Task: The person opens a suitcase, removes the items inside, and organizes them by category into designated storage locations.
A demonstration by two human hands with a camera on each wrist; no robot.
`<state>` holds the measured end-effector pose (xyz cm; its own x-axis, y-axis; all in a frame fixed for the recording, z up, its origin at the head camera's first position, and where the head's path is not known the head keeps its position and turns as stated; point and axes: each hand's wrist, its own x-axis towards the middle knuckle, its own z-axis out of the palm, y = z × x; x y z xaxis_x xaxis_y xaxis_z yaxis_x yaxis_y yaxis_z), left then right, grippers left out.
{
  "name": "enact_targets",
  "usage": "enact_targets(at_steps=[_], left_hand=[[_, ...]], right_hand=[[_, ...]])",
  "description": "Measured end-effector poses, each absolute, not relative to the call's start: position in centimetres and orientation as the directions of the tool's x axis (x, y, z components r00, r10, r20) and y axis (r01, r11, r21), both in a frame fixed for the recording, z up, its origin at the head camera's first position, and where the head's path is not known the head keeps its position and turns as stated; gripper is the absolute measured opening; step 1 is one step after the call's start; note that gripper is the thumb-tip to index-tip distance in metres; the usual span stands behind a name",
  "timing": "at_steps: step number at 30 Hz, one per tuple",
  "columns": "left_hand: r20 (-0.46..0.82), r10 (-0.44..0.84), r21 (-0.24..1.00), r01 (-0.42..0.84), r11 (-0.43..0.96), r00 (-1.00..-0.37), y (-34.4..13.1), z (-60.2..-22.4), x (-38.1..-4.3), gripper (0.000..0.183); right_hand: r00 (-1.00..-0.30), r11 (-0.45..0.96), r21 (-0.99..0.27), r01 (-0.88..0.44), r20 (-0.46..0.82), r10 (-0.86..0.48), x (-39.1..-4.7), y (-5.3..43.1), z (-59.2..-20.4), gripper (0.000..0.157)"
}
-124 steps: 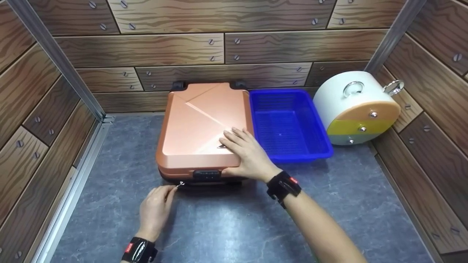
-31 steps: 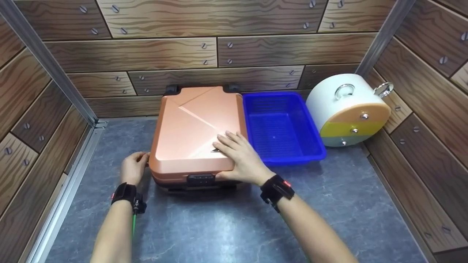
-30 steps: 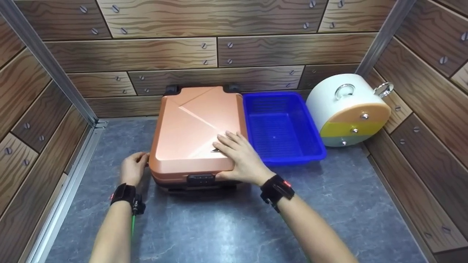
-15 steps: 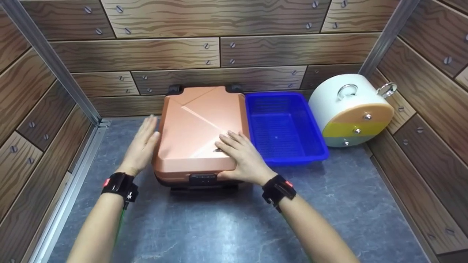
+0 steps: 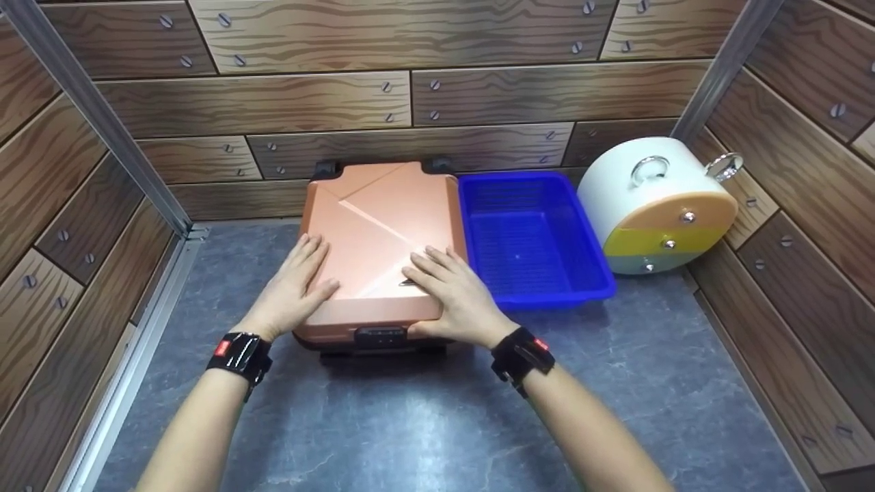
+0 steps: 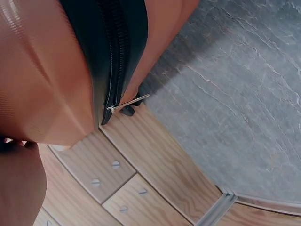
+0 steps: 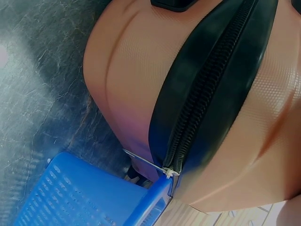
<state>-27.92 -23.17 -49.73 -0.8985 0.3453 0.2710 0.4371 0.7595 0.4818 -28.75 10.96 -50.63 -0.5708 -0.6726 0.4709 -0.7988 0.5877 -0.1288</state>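
The copper-colored suitcase (image 5: 369, 256) lies flat on the gray worktop (image 5: 383, 437), its two black wheels (image 5: 327, 169) toward the back and its black combination lock (image 5: 381, 335) facing me. I have the left hand (image 5: 287, 294) resting on the lid's near left part, fingers straight, thumb held apart from them, clamped on nothing. My right hand (image 5: 461, 297) lies on the near right corner, fingers extended and a little spread, thumb down at the front edge beside the lock; it clamps nothing either. In the left wrist view I see a zipper (image 6: 120, 61) along the suitcase's side, with a metal pull (image 6: 129, 102) near the far end; the right wrist view shows another pull (image 7: 148, 162) at the rim of the blue basket (image 5: 567, 299). That basket stands right beside the suitcase. Beyond it sits a white rounded box (image 5: 625, 174) with a three-colored front, near the wood-patterned wall (image 5: 273, 102).
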Motion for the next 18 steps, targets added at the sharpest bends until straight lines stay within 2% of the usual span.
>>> enact_targets(at_steps=[11,18], left_hand=[[0.291,0.341,0.409,0.439,0.800,-0.894,-22.9,-49.8,-26.5,0.078],[0.263,0.306,0.336,0.385,0.860,-0.915,-22.1,-49.6,-24.7,0.082]], right_hand=[[-0.534,0.539,-0.136,-0.831,0.464,-0.707,-28.9,11.4,-50.6,0.102],[-0.515,0.494,-0.171,-0.853,0.433,-0.740,-29.1,12.0,-50.4,0.103]])
